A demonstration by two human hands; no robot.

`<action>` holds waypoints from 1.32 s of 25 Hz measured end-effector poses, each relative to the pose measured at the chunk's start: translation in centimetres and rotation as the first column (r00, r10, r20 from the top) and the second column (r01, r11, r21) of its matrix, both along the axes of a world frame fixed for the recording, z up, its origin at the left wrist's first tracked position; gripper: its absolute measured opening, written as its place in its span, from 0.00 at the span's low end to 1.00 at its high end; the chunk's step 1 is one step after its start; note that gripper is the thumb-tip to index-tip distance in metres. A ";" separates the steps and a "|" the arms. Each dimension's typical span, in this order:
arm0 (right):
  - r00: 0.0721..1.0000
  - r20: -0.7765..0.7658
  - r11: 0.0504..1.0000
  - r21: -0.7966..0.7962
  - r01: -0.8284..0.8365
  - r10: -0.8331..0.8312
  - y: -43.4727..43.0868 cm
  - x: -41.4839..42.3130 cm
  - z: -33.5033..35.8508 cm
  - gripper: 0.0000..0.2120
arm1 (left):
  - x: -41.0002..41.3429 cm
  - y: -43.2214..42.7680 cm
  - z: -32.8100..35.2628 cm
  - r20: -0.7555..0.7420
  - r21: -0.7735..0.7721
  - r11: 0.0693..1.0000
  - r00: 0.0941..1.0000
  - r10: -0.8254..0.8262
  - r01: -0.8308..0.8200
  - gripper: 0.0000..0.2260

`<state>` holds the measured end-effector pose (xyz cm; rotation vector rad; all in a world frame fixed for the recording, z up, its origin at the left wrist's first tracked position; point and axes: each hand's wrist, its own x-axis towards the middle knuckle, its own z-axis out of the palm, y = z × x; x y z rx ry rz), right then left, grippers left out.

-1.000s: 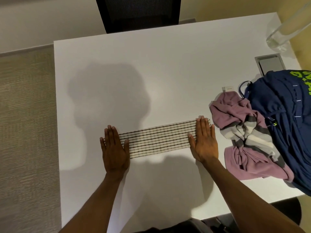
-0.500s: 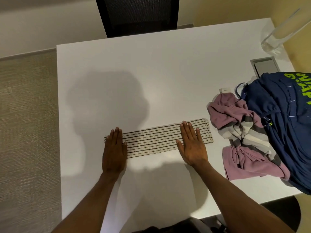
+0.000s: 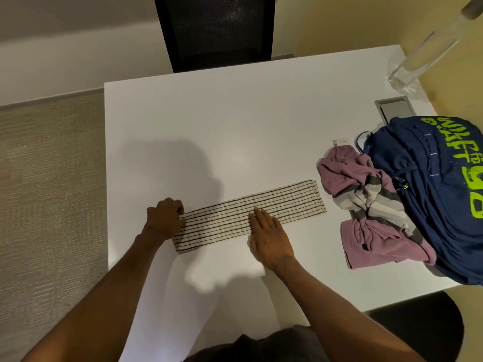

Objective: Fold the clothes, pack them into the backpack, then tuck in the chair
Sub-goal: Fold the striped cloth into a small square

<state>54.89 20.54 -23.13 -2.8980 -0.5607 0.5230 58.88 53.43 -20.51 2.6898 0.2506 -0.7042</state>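
At striped cloth (image 3: 287,202) left end, left hand (image 3: 164,220) fingertips hidden.

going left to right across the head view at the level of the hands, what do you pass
carpet → left hand → striped cloth, whose end it grips → purple and grey garment → navy backpack; the right hand lies flat on the cloth, so it is left out

Warm light comes from behind the camera. Big grey shadows lie on the flat white tabletop (image 3: 261,113). The tall clear bottle (image 3: 420,53), maybe glass, looks stretched and blurry.
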 end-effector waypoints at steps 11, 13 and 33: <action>0.999 -0.007 0.998 -0.047 0.049 -0.050 1.2 -2.9 0.7 0.31 | -6.1 1.2 1.5 -0.227 -0.394 0.846 0.930 0.289 -0.359 0.06; 0.999 0.019 0.999 -0.016 0.045 -0.044 1.7 -3.4 1.0 0.32 | -7.3 1.3 1.8 -0.195 -0.482 0.774 0.911 0.362 -0.411 0.03; 0.646 -0.734 0.265 0.594 0.760 -0.208 5.5 -2.2 14.5 0.12 | -6.1 -12.1 13.3 0.021 -0.604 0.776 0.969 0.246 -0.184 0.17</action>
